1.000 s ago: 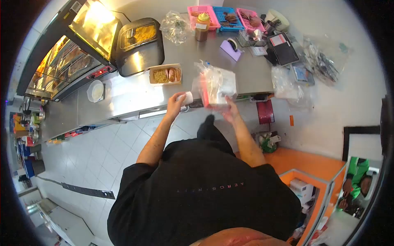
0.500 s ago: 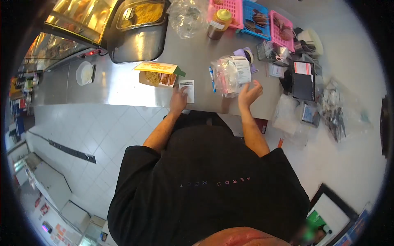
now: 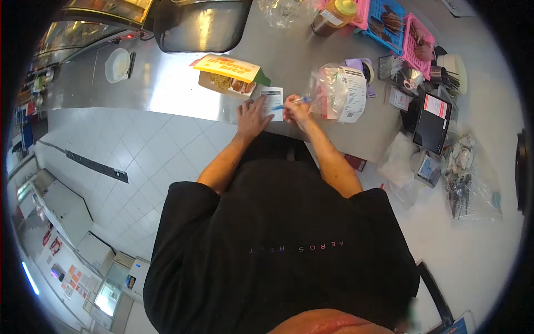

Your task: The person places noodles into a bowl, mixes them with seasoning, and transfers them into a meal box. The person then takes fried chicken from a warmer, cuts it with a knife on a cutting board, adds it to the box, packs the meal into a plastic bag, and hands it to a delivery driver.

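My left hand (image 3: 253,117) lies with fingers spread on the counter's near edge, its fingertips on a printed white paper slip (image 3: 272,94). In my right hand (image 3: 296,110) a blue pen (image 3: 278,107) is gripped, its tip over the slip. Just beyond my left hand stands an open yellow and green food box (image 3: 228,72) with noodle-like food and browned pieces inside. To the right of my right hand lies a clear plastic bag (image 3: 329,92) with a printed paper sheet (image 3: 354,94) against it.
A dark metal tray (image 3: 203,28) and a sauce bottle (image 3: 334,18) sit at the back. Blue (image 3: 384,25) and pink baskets (image 3: 418,47) stand at the right, near a black tablet-like device (image 3: 432,122). A white tub (image 3: 117,65) is on the left.
My right hand has taken up the pen from beside the plastic bag and moved left to the slip. My left hand's fingers have spread on the slip. The view has shifted.
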Motion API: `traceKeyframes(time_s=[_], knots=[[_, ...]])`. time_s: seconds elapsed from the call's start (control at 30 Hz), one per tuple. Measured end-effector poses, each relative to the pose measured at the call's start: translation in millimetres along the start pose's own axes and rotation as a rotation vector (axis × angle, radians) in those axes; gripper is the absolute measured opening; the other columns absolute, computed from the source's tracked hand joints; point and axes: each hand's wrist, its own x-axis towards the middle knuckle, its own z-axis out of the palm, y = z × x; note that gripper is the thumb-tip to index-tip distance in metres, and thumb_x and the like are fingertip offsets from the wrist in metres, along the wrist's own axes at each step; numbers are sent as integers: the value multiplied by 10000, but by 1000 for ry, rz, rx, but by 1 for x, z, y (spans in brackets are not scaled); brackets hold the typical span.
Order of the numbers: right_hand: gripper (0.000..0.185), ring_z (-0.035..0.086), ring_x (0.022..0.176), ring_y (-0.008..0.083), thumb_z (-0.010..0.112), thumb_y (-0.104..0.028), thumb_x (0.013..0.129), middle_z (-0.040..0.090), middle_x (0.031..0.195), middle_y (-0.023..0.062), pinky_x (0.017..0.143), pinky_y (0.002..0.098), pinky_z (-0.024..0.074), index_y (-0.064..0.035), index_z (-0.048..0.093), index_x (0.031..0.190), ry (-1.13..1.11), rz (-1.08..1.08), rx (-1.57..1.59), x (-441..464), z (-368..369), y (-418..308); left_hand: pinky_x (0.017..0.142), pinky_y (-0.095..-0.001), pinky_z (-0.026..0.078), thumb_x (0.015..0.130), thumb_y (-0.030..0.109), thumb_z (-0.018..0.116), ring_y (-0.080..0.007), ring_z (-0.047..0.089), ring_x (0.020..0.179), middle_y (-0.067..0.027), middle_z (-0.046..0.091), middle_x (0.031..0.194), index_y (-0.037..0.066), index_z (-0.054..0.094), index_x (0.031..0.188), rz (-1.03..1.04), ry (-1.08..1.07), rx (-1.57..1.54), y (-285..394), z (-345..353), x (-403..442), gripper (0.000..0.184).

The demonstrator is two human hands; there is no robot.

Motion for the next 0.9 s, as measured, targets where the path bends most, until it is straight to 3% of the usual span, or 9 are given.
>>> traceKeyframes(time_s=[0.03,0.07,0.17,0.3,0.53,0.63,0.73,0.8,0.9], knots=[[156,584,525,143,650,-140,835,576,654,57,428,239,422,-49,544,904,-24,-58,137,-4,11,6,968,-533,308,791,459,656,-270,414,1203,-16,488,1353,182,320,1455,-23,-14,22,-1,-3,-1,794],[110,623,577,154,646,-98,837,611,696,63,485,250,480,-38,585,907,24,-94,86,-6,19,12,973,-537,299,783,468,662,-263,411,1211,-17,484,1358,181,299,1464,-17,-2,18,-4,-2,-3,824],[98,639,588,160,672,-103,803,645,682,45,521,273,485,-23,646,854,295,-551,-245,-4,50,41,987,-544,279,763,489,674,-245,405,1225,-20,475,1373,176,250,1483,8,13,21,-10,-4,-4,892],[127,668,646,202,695,-64,755,662,697,100,587,316,500,-23,651,867,174,-702,-534,-25,55,49,994,-545,273,757,500,674,-237,406,1225,-16,464,1387,167,228,1491,38,-27,12,-18,-7,-1,920],[191,645,656,270,716,-78,711,640,745,142,579,343,493,-23,626,871,313,-751,-605,-37,53,46,1004,-554,270,770,522,662,-250,391,1238,-21,455,1390,161,217,1496,7,-73,-6,-18,-8,-5,924],[200,644,746,286,674,-84,759,648,866,151,647,365,504,-41,627,949,180,-732,-863,-35,44,37,1009,-555,265,790,520,645,-254,378,1256,-27,456,1383,154,262,1478,18,-22,-20,-18,-13,-9,868],[220,625,854,297,621,-133,822,620,1010,142,715,378,500,-63,613,1030,392,-852,-1176,-10,58,28,1012,-548,263,825,475,622,-258,368,1271,-39,439,1393,145,350,1420,36,-10,23,-30,-3,-14,733],[248,603,913,304,572,-187,865,587,1106,127,754,363,498,-54,600,1072,463,-1100,-1400,12,63,26,1003,-549,266,848,426,607,-269,358,1283,-50,426,1399,142,403,1360,86,47,84,-37,6,-19,619],[286,596,964,302,592,-208,859,594,1100,124,803,372,489,-34,590,1087,457,-1080,-1370,-1,83,5,979,-554,276,871,352,587,-288,370,1261,-63,435,1366,148,465,1278,91,96,176,-37,3,-23,471]])
